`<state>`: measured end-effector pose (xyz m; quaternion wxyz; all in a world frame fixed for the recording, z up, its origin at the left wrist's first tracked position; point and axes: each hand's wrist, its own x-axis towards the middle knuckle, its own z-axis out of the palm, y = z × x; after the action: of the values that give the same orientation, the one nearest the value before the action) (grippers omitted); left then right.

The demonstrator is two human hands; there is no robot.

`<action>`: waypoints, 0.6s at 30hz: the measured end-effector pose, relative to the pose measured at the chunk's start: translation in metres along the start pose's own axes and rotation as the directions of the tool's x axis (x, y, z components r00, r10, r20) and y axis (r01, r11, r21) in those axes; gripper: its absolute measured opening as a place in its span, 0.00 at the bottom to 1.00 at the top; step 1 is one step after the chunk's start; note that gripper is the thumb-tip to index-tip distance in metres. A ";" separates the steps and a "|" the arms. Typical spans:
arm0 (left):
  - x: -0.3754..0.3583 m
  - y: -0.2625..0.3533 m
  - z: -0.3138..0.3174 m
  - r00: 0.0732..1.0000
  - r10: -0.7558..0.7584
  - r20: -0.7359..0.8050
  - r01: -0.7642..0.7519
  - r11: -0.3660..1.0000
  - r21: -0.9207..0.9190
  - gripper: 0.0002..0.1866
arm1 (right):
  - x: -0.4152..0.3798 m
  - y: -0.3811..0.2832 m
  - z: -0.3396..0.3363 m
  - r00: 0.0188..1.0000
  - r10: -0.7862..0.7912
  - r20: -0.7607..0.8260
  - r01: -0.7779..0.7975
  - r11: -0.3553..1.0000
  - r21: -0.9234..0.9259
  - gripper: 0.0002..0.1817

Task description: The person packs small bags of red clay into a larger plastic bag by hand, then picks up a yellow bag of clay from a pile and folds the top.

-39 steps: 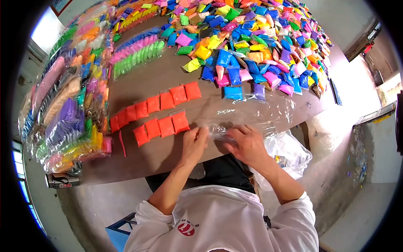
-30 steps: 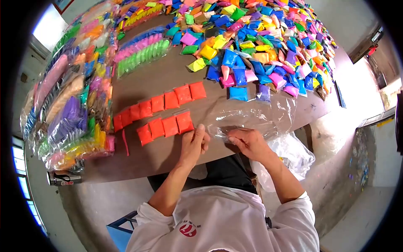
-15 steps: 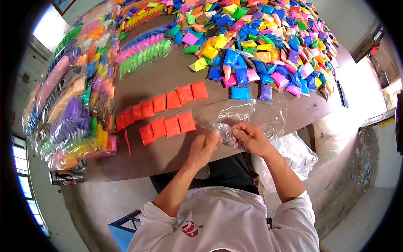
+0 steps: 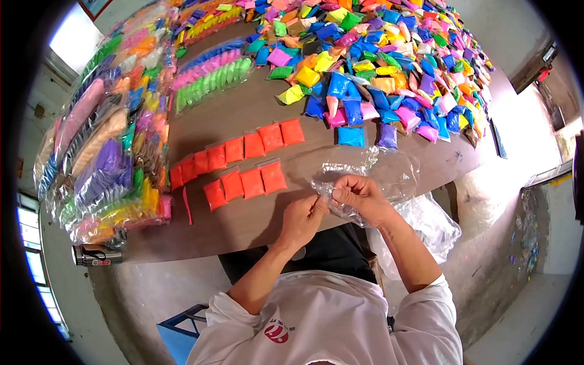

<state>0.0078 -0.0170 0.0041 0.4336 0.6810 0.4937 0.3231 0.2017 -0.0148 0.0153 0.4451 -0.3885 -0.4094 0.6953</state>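
Note:
A clear plastic bag (image 4: 392,173) lies crumpled over the table's front edge, with its near end between my two hands. My left hand (image 4: 302,220) is closed, thumb and fingers pinching the bag's left end. Beside it, my right hand (image 4: 360,198) pinches the same film between thumb and fingertips. The fingertips of both hands are almost touching. Two rows of flat red packets lie left of my hands; the nearer row (image 4: 251,181) has several packets, and the farther row (image 4: 234,149) is longer. A thin red strip (image 4: 187,205) lies beside the nearer row.
A large pile of multicoloured packets (image 4: 377,79) covers the table's far right. Filled bags of coloured packets (image 4: 97,152) are stacked at the left. A metal flask (image 4: 97,255) is at the lower left. White plastic (image 4: 426,228) hangs below the table's edge.
My left hand has moved slightly right, closer to my right hand, and now pinches the bag's end. The whole view has shifted slightly.

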 end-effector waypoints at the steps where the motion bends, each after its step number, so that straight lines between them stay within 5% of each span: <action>1: 0.000 -0.002 -0.001 1.000 -0.020 0.018 0.020 1.000 -0.007 0.24 | 0.000 -0.002 0.001 1.000 0.001 0.002 -0.001 1.000 -0.001 0.06; 7: 0.001 -0.008 -0.004 0.996 -0.078 0.029 0.080 0.995 -0.055 0.23 | 0.002 -0.008 0.004 0.996 -0.085 0.012 0.085 0.996 0.009 0.09; 9: 0.002 -0.010 -0.008 0.994 -0.103 0.028 0.105 0.990 -0.096 0.23 | -0.003 -0.014 0.008 0.999 -0.019 -0.031 0.015 0.993 -0.119 0.11; 14: 0.004 0.005 -0.023 0.949 -0.290 0.125 0.315 0.890 -0.329 0.21 | -0.002 -0.005 0.003 0.997 -0.059 0.056 0.069 0.979 -0.194 0.14; 18: 0.004 0.010 -0.025 0.954 -0.269 0.131 0.299 0.879 -0.371 0.19 | -0.001 -0.004 0.005 0.999 -0.018 0.032 0.023 0.987 -0.161 0.14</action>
<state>-0.0082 -0.0074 0.0235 0.6202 0.5140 0.4980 0.3210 0.1989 -0.0159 0.0212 0.4130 -0.4082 -0.4749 0.6613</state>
